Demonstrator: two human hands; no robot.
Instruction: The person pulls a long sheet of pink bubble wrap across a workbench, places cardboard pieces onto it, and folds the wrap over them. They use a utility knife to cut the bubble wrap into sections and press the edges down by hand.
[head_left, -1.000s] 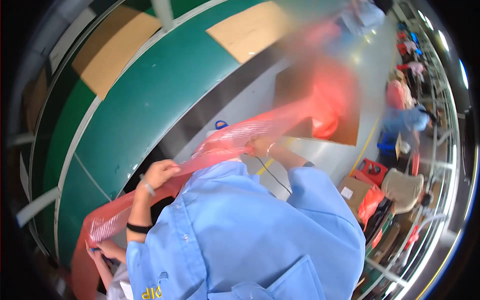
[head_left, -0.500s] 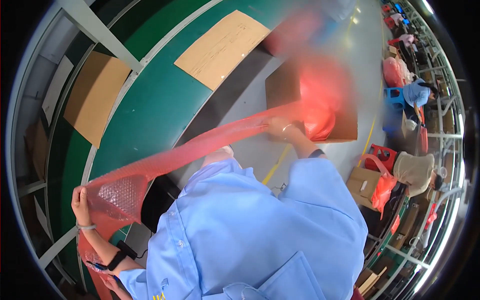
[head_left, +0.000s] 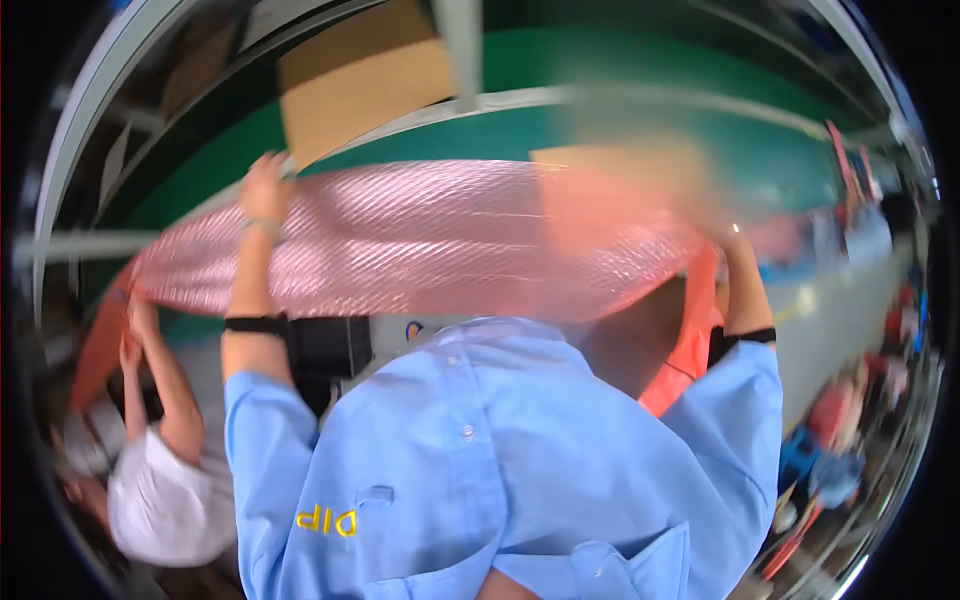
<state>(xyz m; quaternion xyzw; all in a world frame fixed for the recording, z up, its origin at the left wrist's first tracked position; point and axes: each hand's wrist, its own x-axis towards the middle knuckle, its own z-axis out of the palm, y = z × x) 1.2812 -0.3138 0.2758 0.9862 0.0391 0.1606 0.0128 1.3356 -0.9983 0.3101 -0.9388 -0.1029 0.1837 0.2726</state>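
Observation:
A long sheet of pink-red bubble wrap (head_left: 420,240) stretches across in front of me above the green worktop. My left hand (head_left: 265,190) is closed on its upper edge, left of the middle. At the right, the sheet gathers at my right hand (head_left: 722,228), which grips it; haze blurs the fingers there. A red strip of the wrap (head_left: 698,315) hangs below that hand. Further left, a co-worker's hands (head_left: 138,325) hold the sheet's far left end.
Behind the wrap runs the green worktop (head_left: 520,125) with a pale edge. One cardboard sheet (head_left: 365,75) leans at the back; another (head_left: 550,156) lies partly behind the wrap. The co-worker in white (head_left: 170,500) stands at my left. Other workstations line the right.
I have turned from the box of red wrap toward the worktop. Between my hands the wrap has spread from a narrow band into a broad sheet. The co-worker has come into fuller view.

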